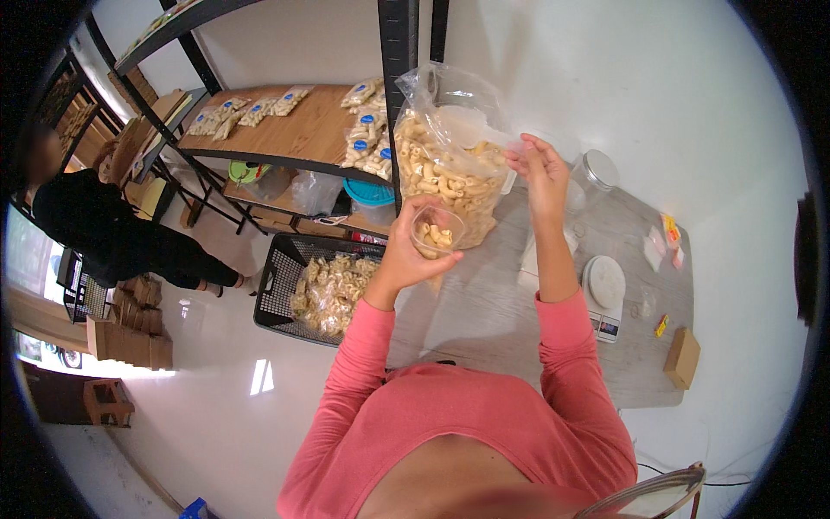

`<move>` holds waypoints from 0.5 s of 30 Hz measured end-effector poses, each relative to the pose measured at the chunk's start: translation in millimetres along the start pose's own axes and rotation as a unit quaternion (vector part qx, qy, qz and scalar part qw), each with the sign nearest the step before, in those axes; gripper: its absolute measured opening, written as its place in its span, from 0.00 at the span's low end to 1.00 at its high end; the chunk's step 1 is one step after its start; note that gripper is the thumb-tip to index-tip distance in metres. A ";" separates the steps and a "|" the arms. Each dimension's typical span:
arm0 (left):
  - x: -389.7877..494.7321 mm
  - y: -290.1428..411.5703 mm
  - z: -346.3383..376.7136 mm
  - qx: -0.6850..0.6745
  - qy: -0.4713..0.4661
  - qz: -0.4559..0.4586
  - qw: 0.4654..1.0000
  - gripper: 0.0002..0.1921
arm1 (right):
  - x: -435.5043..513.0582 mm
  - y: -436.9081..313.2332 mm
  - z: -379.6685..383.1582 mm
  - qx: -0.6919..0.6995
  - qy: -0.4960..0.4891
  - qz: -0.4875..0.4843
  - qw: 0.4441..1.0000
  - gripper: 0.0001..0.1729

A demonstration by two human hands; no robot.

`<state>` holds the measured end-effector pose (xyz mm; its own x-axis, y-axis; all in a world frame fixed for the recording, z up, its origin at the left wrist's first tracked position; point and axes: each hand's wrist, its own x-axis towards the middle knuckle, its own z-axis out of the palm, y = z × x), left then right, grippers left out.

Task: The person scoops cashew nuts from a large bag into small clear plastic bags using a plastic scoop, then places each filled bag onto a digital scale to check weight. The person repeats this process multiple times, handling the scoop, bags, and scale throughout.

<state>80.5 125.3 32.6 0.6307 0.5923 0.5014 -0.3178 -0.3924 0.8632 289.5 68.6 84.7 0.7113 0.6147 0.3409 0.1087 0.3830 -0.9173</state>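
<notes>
My left hand (pixel 421 250) holds a small clear plastic cup (pixel 438 232) with several pieces of elbow macaroni snack in it. Behind the cup stands a large clear plastic bag (pixel 447 175), filled well up with the same curved tubes, its mouth open. At the right side of that mouth, my right hand (pixel 539 165) pinches thin, pale plastic between thumb and fingers. Whether this is the bag's edge or a separate translucent piece in the mouth is unclear. The cup is in front of the bag's lower part.
On the grey wood-grain table (pixel 480 324) are a digital kitchen scale (pixel 604 292), a lidded clear jar (pixel 598 172), a small cardboard box (pixel 682 358) and small packets. A black crate (pixel 279 285) holds bagged snacks. Packed pouches lie on a shelf (pixel 305 130). Another person (pixel 123 227) stands at left.
</notes>
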 end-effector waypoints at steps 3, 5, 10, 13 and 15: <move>-4.5 0.3 -0.3 0.028 0.014 0.014 0.999 0.41 | 3.1 18.2 -0.7 -0.076 -0.010 0.019 0.997 0.14; -7.3 -0.9 0.0 0.048 0.020 0.024 0.998 0.43 | 2.4 20.9 -6.4 -0.243 0.008 -0.063 0.968 0.15; -12.2 -6.6 6.9 0.073 0.059 0.049 0.994 0.50 | -63.9 11.3 -16.2 -0.245 -0.039 -0.210 0.945 0.24; -16.3 -6.1 18.7 0.074 0.078 0.073 0.992 0.52 | -116.6 6.0 -1.6 -0.164 -0.199 -0.157 0.953 0.33; -20.2 -2.7 27.0 0.097 0.080 0.064 0.990 0.52 | -132.1 3.3 6.7 -0.133 -0.235 -0.126 0.955 0.37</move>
<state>87.7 95.4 18.5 0.4680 0.6267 0.6231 -0.2363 -0.5906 0.7716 191.2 -6.8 37.9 0.2566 0.7911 0.5552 0.4518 0.4097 -0.7925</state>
